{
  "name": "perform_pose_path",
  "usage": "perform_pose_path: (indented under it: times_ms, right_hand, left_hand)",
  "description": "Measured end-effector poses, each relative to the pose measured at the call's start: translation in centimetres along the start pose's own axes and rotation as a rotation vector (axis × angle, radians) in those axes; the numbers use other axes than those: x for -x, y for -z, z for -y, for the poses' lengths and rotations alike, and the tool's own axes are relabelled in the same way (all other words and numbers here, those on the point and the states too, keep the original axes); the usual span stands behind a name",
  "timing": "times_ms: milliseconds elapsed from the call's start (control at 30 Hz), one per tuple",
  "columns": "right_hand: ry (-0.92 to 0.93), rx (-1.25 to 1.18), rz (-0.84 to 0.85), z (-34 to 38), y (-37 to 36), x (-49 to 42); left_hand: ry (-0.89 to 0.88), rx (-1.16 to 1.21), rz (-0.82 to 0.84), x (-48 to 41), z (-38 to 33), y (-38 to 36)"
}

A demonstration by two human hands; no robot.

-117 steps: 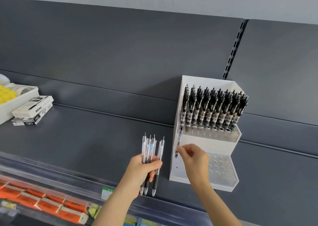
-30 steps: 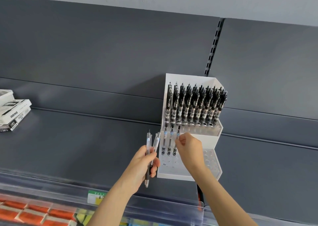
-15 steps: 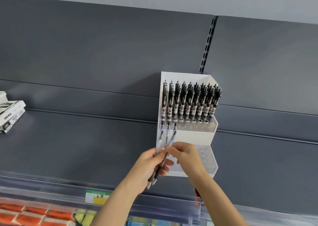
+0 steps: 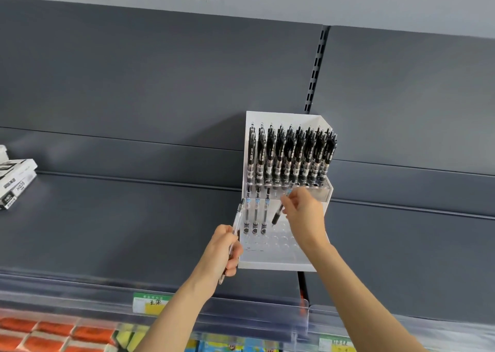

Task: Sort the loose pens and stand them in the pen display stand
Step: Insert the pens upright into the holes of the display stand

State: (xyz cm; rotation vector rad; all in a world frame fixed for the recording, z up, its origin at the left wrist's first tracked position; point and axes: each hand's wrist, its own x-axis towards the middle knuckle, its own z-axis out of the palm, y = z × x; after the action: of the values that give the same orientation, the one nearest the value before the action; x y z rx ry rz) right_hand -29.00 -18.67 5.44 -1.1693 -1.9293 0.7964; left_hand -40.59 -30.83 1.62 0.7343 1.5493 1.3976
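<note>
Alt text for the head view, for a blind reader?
A right hand holds a tilted pen, tip down, over the lower tier of a white pen display stand, beside three pens standing there. The left hand grips at least one more pen at the stand's left edge; black pens fill the upper tier.

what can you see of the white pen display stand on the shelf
The pen display stand is white and plastic-looking: a tall back panel, side walls and two stepped tiers of round holes. It stands upright on the dark grey shelf. The upper tier holds many black pens; the lower holds three pens at its back left, its other holes empty. The right hand holds a tilted pen just above the lower tier, seemingly not yet in a hole.
</note>
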Motion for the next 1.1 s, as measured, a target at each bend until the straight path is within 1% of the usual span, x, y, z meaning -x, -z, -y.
perform_pose_path:
  times_ms: [167,300,533,633,733,833,933,1100]
  right_hand:
    - [0.012,0.225,0.090,-1.5,-2.1,-0.2]
    - [-0.020,0.269,0.097,-1.7,-2.5,-0.2]
    - [-0.063,0.286,0.142,-1.9,-2.4,0.0]
    - [-0.104,0.225,0.147,-1.8,-2.3,0.2]
    - [-0.149,0.098,0.107,-1.6,-1.7,1.1]
    - [-0.086,-0.014,0.089,-0.8,-1.0,2.3]
    - [-0.062,-0.153,0.162,0.2,-0.9,2.9]
    - [-0.092,-0.314,0.318,0.9,0.0,3.0]
  left_hand:
    - [-0.067,-0.064,-0.014,0.3,-0.2,0.3]
    - [-0.106,-0.125,-0.060,0.4,-0.1,0.6]
    - [-0.128,-0.020,-0.130,0.7,-0.5,0.1]
    - [-0.128,0.035,-0.134,0.7,-0.8,-0.1]
    - [-0.142,0.038,-0.123,0.6,-0.9,-0.1]
    - [-0.148,0.061,-0.098,0.4,-0.9,-0.5]
    - [-0.139,0.110,-0.072,0.1,-1.1,-1.1]
    - [-0.107,0.115,0.052,0.0,-1.4,-1.7]
